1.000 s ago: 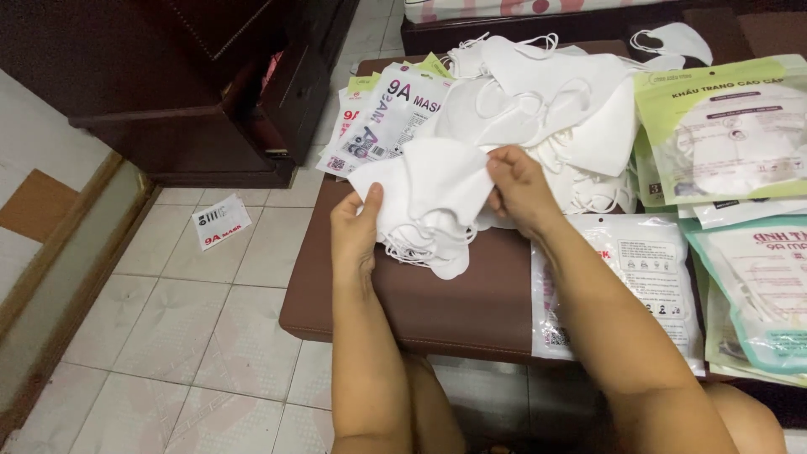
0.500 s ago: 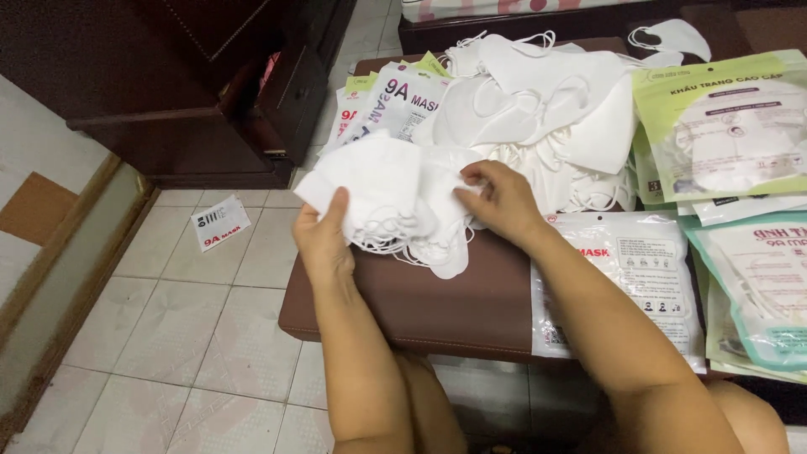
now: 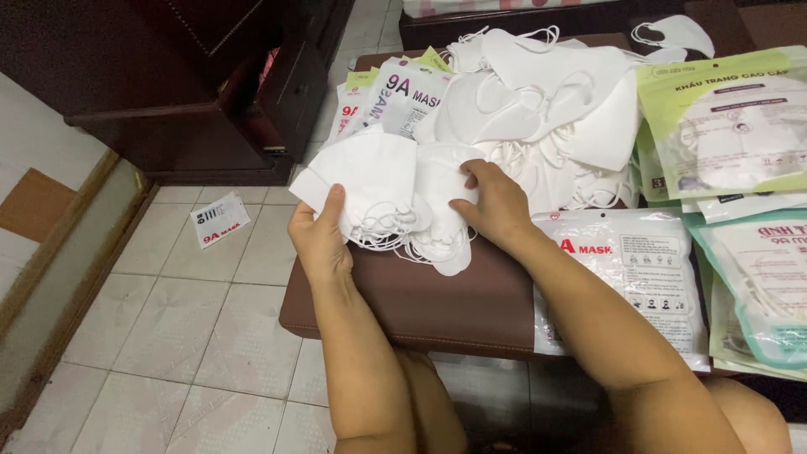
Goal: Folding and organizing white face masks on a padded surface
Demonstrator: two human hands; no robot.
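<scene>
A brown bench (image 3: pixel 437 294) stands over pale floor tiles (image 3: pixel 168 336), and most of its top is covered. A loose heap of white masks (image 3: pixel 546 109) lies at the far side, their ear loops tangled. To the right sit mask packets: green-topped ones (image 3: pixel 723 126), a white one (image 3: pixel 630 269) lying flat just beside the right forearm, and a teal-edged one (image 3: pixel 756 286) at the edge. More white packets (image 3: pixel 395 97) lean at the far left of the bench, partly tucked under the heap. One small packet (image 3: pixel 218 220) lies alone on the floor, well apart from the rest. A dark wooden cabinet (image 3: pixel 168 84) fills the upper left.

Between the heap and the near edge, a small stack of masks (image 3: pixel 395 202) is held just above the bench. The left hand (image 3: pixel 319 240) grips the stack's left edge, thumb pressed flat on top and fingers curled beneath, out of sight. The right hand (image 3: pixel 496 206) rests on the stack's right side, fingers bent and pinching the top mask, its palm over the loops hanging below.
</scene>
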